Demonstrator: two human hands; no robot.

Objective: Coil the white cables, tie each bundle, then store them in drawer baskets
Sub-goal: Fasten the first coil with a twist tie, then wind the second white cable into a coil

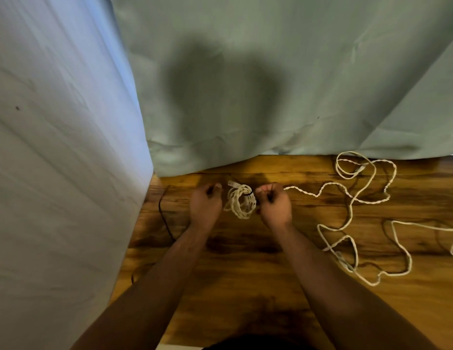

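Coiled white cable (240, 204) lies at the centre of the frame, between the fingers of both hands. The right hand (274, 207) has its fingers curled tight, pinching the black tie (248, 194) that wraps the coil's upper right. The left hand (205, 205) is curled too, thumb against forefinger; whether it pinches anything I cannot tell. Loose white cable (359, 198) snakes off to the right over the wood-grain surface (245, 274). Grey-green fabric (271, 84) hangs across the top.

White cables (303, 192) on wooden surface (245, 269)
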